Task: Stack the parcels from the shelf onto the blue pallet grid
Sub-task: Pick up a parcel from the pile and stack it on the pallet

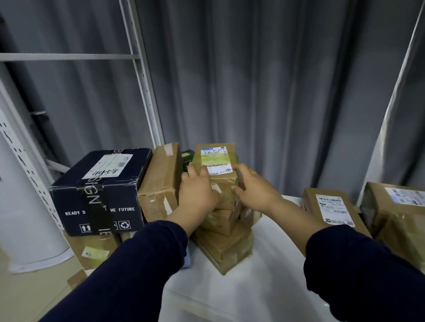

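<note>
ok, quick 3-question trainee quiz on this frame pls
1. True or false: the left hand and right hand both hold the top box of the stack.
2. Which one reads "THE FUTURE"? A) top box B) navy box C) neither
3. Fill in: the stack stands on a ___ surface.

Key: 1 true; 2 B; 3 white

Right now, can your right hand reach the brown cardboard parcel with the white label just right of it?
Probably yes: the right hand grips the top small box now, but only bare white surface separates it from that brown parcel.
</note>
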